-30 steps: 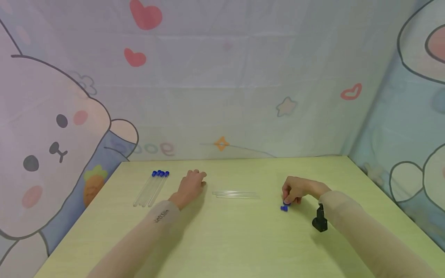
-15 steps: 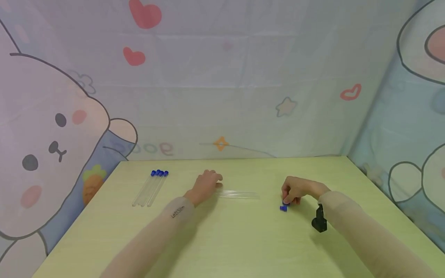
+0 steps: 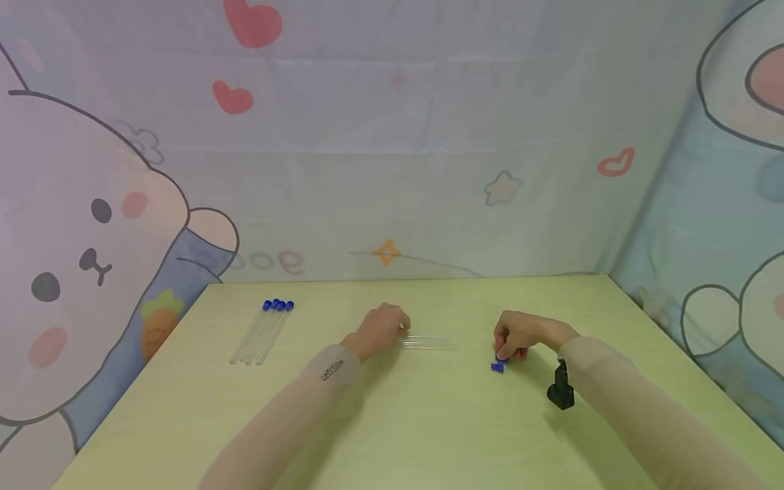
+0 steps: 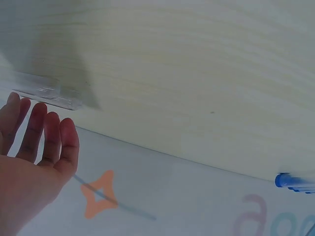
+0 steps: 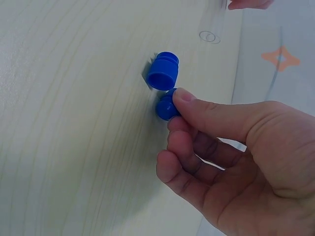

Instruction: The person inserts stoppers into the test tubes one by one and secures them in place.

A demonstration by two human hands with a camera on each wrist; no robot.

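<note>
My right hand (image 5: 246,147) pinches a small blue test tube cap (image 5: 166,108) between thumb and fingers, low over the table. Right beside it lies a second blue cap (image 5: 163,71) on its side, its wide hollow end facing the camera. My left hand (image 3: 381,328) is over the left end of two clear uncapped test tubes (image 3: 429,342) lying side by side mid-table. In the left wrist view its fingers (image 4: 51,132) are loosely bent, with fingertips right at the edge of the clear tubes (image 4: 44,88). The hand partly covers those tubes in the head view.
Several clear test tubes with blue caps (image 3: 263,333) lie in a row at the left of the pale wooden table (image 3: 429,422). A printed cloth backdrop (image 3: 392,136) rises along the table's back edge. A black wrist camera (image 3: 560,391) hangs under the right sleeve.
My left hand has moved right from beside the clear tubes to over their left end. The right hand stays in place, pinching the cap. The head view has shifted slightly.
</note>
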